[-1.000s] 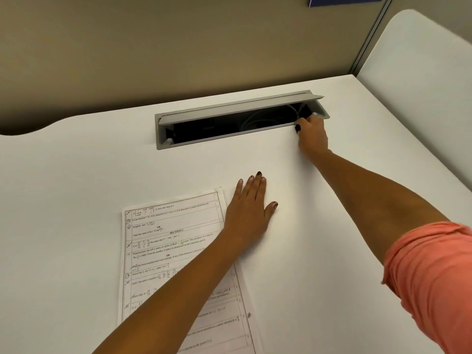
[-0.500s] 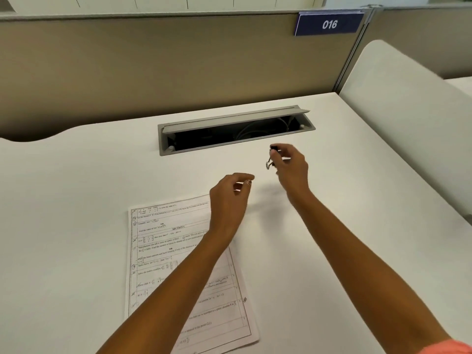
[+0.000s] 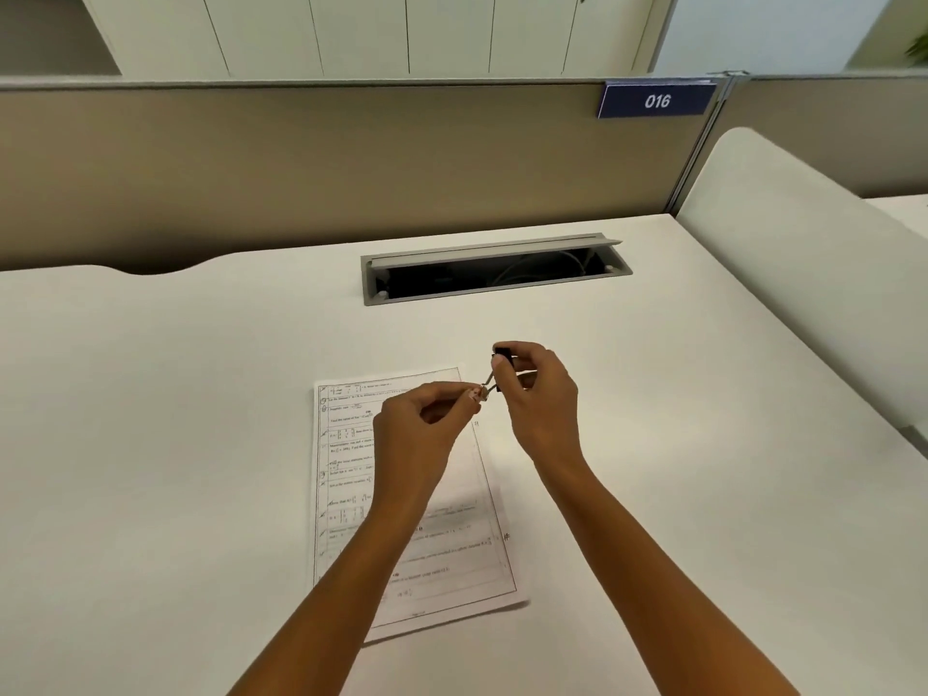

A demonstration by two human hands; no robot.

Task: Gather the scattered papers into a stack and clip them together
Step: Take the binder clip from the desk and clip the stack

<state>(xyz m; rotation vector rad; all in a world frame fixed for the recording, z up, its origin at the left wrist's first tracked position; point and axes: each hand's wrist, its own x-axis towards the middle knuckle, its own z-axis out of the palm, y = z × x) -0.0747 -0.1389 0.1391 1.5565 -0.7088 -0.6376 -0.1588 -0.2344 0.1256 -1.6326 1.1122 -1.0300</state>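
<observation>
The right hand (image 3: 540, 399) pinches the black body of a small binder clip (image 3: 494, 374) between thumb and forefinger. The left hand (image 3: 422, 429) nips what looks like one of the clip's silver wire handles, just below and left of the right fingertips; its other fingers are curled in. The stack of papers (image 3: 351, 474) lies flat on the desk (image 3: 150, 419) beneath the left fingers, its top right corner under the clip. Well beyond the fingers sits an open cable tray (image 3: 494, 271).
</observation>
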